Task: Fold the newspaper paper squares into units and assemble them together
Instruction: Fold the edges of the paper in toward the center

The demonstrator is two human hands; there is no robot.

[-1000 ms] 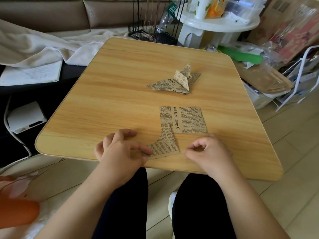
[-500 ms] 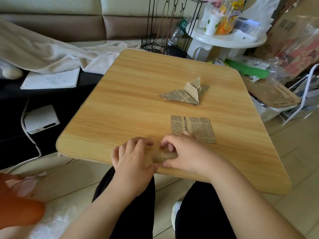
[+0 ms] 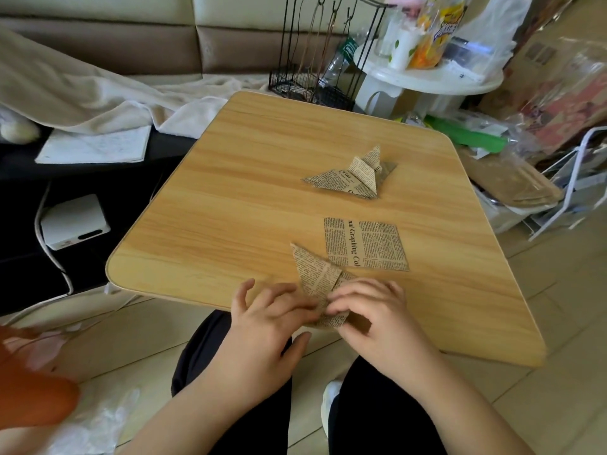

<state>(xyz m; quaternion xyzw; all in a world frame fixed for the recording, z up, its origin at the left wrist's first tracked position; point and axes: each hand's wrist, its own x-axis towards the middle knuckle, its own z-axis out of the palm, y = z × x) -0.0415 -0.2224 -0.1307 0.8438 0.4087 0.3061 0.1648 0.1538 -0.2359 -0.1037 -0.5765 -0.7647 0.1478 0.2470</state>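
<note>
A half-folded newspaper unit (image 3: 317, 277) lies at the near edge of the wooden table (image 3: 249, 205), one triangular flap pointing away from me. My left hand (image 3: 266, 318) and my right hand (image 3: 371, 310) meet at its near end, fingertips pinching the paper there. Just beyond it lies a flat unfolded newspaper square (image 3: 366, 244). Farther back sits a finished group of folded units (image 3: 353, 174), untouched.
A white side table (image 3: 433, 77) with a cup and packets stands behind the far right corner, next to a black wire rack (image 3: 315, 83). Bags and boxes crowd the right side. A white box (image 3: 74, 221) and cable lie on the left.
The unit's triangular flap, covered by my right hand half a second ago, now shows. My right hand has shifted right and toward me, and both hands now pinch the unit's near end.
</note>
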